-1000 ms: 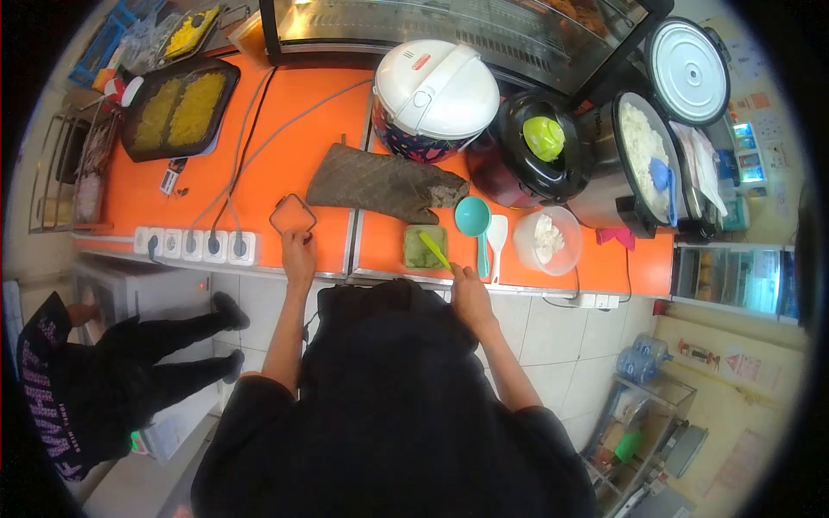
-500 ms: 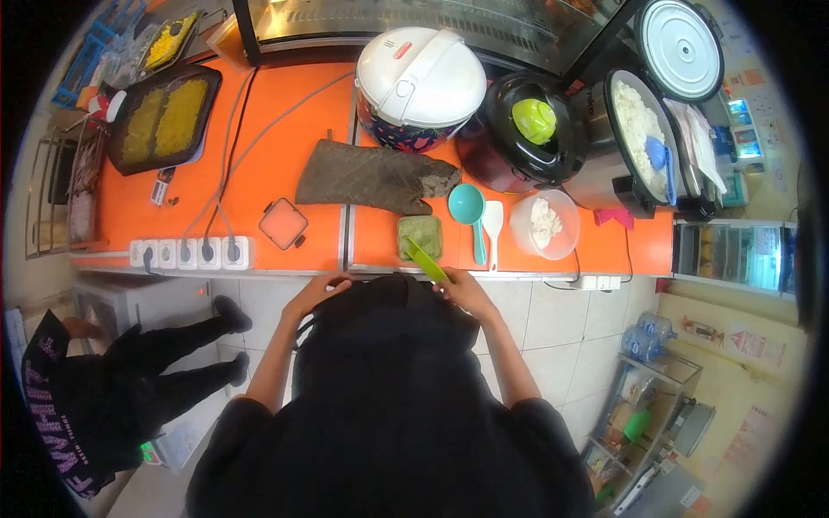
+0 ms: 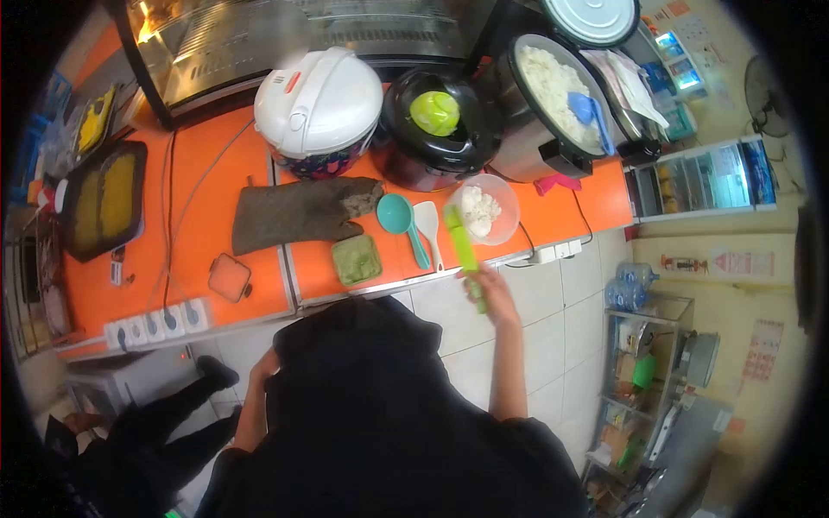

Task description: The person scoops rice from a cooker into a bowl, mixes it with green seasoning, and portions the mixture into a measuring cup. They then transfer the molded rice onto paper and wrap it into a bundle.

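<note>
So the hands are well apart here. The right hand (image 3: 494,295) has its fingers wrapped around a long, flat lime-green utensil (image 3: 466,255), up off the floor side of the desk's front edge. The far end of that utensil overlaps the left side of a round, see-through plastic bowl (image 3: 509,207) with white lumpy food (image 3: 478,212) in it. Can't tell from this angle if it's actually touching the bowl or just above it. The left hand (image 3: 266,368) is down by the person's black clothing (image 3: 363,406), fingers mostly hidden, so no clue whether it's gripping anything.

On the orange desk (image 3: 216,203), just left of the bowl, there's a white flat paddle (image 3: 427,226), then a teal round scoop (image 3: 396,214) right beside it, then a small square container with green contents (image 3: 357,261). Behind that container lies a grey-brown quilted oven mitt (image 3: 289,216), and off to the left there's a dark-rimmed square lid-like piece (image 3: 230,278). Back row: a white-lidded rice cooker (image 3: 318,110), a glossy black cooker (image 3: 440,160) and a big silver pot (image 3: 524,138) full of white rice (image 3: 548,86).
</note>
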`<action>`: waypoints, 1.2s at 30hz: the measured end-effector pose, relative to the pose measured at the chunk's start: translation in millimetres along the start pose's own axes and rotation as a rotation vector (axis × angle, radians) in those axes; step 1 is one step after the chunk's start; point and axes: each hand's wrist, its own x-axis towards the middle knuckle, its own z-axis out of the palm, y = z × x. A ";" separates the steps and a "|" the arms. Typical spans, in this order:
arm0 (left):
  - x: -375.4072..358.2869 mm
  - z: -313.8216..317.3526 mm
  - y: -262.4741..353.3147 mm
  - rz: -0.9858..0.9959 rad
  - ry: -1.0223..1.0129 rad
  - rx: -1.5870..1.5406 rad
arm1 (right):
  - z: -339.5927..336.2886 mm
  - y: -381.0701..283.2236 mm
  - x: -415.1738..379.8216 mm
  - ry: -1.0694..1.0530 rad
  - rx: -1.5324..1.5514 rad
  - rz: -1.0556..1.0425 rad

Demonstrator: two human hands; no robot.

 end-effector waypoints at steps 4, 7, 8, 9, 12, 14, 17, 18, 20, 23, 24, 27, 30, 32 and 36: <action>9.8 -5.7 -0.8 -0.048 -0.035 0.103 | -47.9 -15.1 14.4 0.334 -0.230 -0.130; 22.9 -6.7 -0.9 -0.077 -0.066 0.179 | -56.2 -17.6 30.1 0.588 -0.889 -0.484; 26.9 -7.8 -0.8 -0.084 -0.078 0.202 | -51.4 -19.2 34.0 0.633 -1.015 -0.455; 31.5 -8.6 -1.0 -0.091 -0.085 0.229 | -48.6 -20.5 36.9 0.674 -1.141 -0.426; 38.0 -12.4 -0.3 -0.119 -0.105 0.314 | -50.9 -19.6 40.2 0.715 -1.220 -0.372; 43.8 -16.4 -5.1 -0.135 -0.111 0.369 | -53.2 -18.1 39.5 0.711 -1.207 -0.367; 52.7 -25.0 -19.1 -0.159 -0.116 0.467 | -58.2 -9.8 34.4 0.692 -1.169 -0.375; 55.2 -26.8 -27.1 -0.139 -0.113 0.471 | -56.7 -5.4 33.8 0.669 -1.141 -0.392; 59.9 -27.4 -12.2 -0.155 -0.087 0.418 | -32.7 -11.8 21.2 0.511 -0.910 -0.355; 97.7 -5.7 30.1 -0.243 0.107 0.514 | 6.5 4.6 14.4 0.127 -0.716 -0.256; 110.8 9.8 55.0 -0.242 0.164 0.347 | 19.3 9.7 13.5 -0.092 -0.756 -0.218; 147.2 51.2 107.2 -0.246 0.339 0.098 | 72.9 25.0 16.7 -0.188 -0.926 -0.322; 173.8 57.8 91.8 -0.139 0.376 0.293 | 100.7 56.1 33.5 -0.132 -1.099 -0.504; 179.1 59.7 91.3 -0.163 0.383 0.235 | 112.7 69.3 41.8 -0.063 -1.316 -0.640; 180.1 53.8 80.7 -0.167 0.396 0.034 | 119.3 88.3 39.7 -0.103 -1.507 -0.682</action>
